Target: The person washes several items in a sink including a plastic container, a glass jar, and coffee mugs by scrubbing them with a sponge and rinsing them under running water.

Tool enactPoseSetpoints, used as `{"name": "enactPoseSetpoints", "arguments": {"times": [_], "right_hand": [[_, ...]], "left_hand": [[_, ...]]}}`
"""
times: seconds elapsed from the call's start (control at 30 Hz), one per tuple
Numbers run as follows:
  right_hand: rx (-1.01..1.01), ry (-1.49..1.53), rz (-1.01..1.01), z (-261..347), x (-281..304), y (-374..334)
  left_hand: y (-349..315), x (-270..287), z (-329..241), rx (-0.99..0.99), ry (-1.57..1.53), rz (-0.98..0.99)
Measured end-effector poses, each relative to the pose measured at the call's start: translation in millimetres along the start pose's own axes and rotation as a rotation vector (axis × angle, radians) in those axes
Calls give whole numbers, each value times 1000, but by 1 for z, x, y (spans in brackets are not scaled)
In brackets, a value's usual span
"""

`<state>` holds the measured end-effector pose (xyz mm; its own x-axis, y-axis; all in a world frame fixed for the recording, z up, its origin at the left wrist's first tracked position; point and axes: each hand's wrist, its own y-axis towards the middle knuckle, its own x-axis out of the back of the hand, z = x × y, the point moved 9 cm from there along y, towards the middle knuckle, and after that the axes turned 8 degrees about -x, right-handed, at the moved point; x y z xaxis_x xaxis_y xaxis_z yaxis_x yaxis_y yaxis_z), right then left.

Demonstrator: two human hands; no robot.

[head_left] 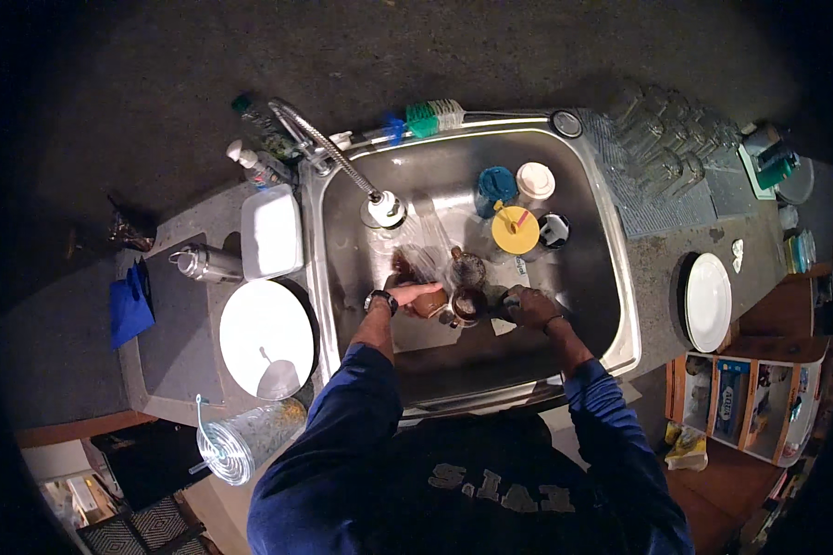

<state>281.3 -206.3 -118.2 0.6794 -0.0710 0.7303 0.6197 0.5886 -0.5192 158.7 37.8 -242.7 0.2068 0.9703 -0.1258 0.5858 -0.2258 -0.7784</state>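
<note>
Rinsing under the faucet [382,209], we grip a brown jar [432,302] with our left hand [415,294], our right hand [530,307] closed on something unclear, while cups and lids [515,229] beyond the faucet remain unwashed.

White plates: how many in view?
2. One large white plate on the counter left of the sink, a spoon lying on it; one plate on the counter right of the sink. Others may be hidden.

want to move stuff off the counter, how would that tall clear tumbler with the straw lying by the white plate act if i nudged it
The clear tumbler lies on its side near the counter edge beside the white plate, so a nudge would probably roll it, perhaps off the edge. It looks like thin clear plastic, so likely light and not very fragile. The straw sticking from the lid might catch and turn it.
</note>
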Motion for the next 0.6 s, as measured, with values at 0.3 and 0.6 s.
{"name": "enactPoseSetpoints", "arguments": {"times": [0.3, 0.6], "right_hand": [[54, -81, -48, -25, -30, 10], [-79, -128, 94, 2, 1, -17]], "left_hand": [[-21, -9, -53, -39, 374, 15], [-95, -17, -149, -728, 871, -816]]}}
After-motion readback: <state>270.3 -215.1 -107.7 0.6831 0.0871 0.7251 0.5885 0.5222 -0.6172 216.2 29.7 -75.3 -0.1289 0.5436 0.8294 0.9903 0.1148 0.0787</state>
